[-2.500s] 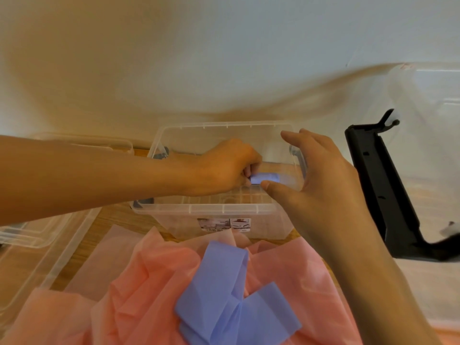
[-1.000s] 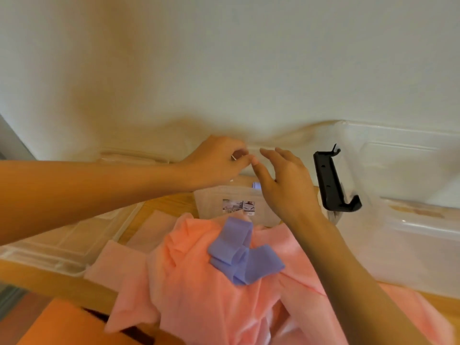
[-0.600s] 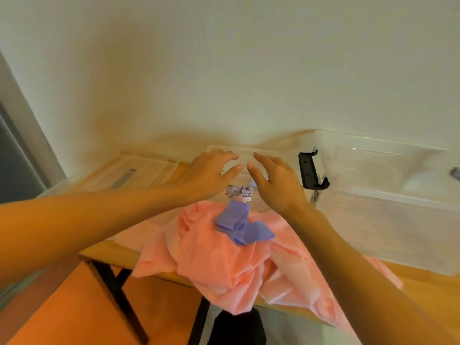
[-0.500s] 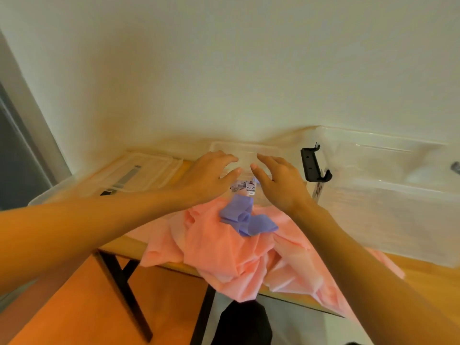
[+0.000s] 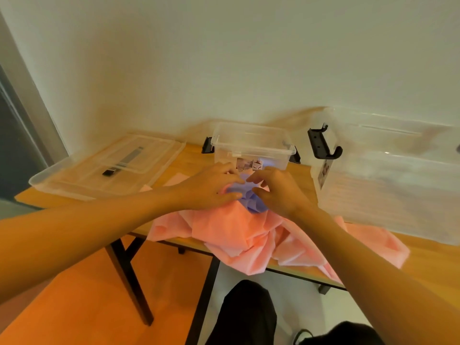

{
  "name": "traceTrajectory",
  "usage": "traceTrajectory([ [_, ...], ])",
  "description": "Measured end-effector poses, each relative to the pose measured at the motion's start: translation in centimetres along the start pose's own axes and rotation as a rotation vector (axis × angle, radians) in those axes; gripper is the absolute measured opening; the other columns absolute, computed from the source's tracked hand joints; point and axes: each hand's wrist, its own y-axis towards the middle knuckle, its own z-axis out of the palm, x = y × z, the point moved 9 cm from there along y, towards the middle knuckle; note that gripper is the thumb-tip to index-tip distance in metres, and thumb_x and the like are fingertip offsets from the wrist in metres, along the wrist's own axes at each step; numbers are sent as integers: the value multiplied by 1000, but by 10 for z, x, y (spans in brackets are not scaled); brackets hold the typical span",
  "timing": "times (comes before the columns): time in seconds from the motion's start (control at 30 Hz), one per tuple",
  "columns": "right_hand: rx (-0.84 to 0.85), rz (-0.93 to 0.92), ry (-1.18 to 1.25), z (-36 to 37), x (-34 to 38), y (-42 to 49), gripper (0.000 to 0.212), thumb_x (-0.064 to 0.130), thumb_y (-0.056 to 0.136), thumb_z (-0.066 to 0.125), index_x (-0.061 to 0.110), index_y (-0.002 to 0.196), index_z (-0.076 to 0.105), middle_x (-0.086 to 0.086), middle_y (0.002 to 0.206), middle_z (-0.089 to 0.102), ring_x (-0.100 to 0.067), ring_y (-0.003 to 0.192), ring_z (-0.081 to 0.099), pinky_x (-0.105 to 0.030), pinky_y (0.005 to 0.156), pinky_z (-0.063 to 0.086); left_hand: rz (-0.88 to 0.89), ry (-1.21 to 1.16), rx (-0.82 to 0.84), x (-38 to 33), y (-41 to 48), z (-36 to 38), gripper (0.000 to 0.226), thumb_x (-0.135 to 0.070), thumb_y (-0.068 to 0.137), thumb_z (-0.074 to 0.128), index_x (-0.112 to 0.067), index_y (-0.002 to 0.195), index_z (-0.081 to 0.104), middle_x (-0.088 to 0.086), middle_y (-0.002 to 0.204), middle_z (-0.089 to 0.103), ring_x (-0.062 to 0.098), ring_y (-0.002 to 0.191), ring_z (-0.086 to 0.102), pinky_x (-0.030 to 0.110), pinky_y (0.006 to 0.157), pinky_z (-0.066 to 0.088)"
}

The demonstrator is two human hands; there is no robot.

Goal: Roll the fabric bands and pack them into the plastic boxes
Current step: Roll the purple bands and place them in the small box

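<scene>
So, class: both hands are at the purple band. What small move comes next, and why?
Probably pinch one end of the purple band and start rolling: it lies crumpled, unrolled, between left hand and right hand, before the open box.

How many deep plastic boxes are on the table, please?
2: small box at centre, large box at right. The flat piece at left looks like a lid.

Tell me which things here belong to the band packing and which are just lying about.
In use: purple band, pink fabric, small clear box, large clear box.
Lying about: flat lid, small black item on it.
</scene>
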Motion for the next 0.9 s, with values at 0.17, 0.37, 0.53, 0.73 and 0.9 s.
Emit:
traceTrajectory([
  [0.17, 7, -55, -3, 3, 1, 8, 21, 14, 94, 69, 22, 112, 76, -4, 119, 70, -21, 99, 63, -24, 76, 39, 79, 8, -62, 4, 7, 0, 16, -22, 89, 68, -15, 102, 74, 6, 109, 63, 22, 99, 56, 43, 81, 49],
  [0.37, -24, -98, 23, -6, 3, 11, 20, 17, 98, 63, 16, 114, 75, -3, 116, 72, -16, 97, 61, -24, 80, 41, 81, -70, -176, 7, 18, -16, 9, -16, 94, 64, -15, 97, 73, 0, 103, 61, 16, 94, 56, 36, 81, 48],
  [0.53, -154, -80, 172, -44, 4, 11, 9, 23, 92, 73, 17, 98, 73, 6, 96, 70, 0, 80, 59, -7, 70, 43, 55, -102, -248, -2, 34, -49, 16, -10, 99, 59, -5, 103, 73, 8, 102, 63, 12, 87, 54, 7, 76, 36],
  [0.73, -325, -132, 259, -105, 11, 10, 11, 23, 92, 75, 15, 99, 71, 12, 85, 68, 3, 80, 64, -6, 68, 44, 126, -78, -280, -31, 59, -92, 16, -11, 99, 59, -9, 103, 74, 6, 95, 70, 18, 87, 61, 27, 76, 45],
  [0.9, -401, -189, 303, -164, 25, 16, 6, 17, 91, 77, 12, 90, 74, 11, 82, 73, 2, 79, 66, -9, 69, 47, 158, -47, -320, -60, 79, -138, 15, -11, 100, 58, -10, 102, 73, 3, 90, 71, 18, 83, 59, 40, 78, 47],
])
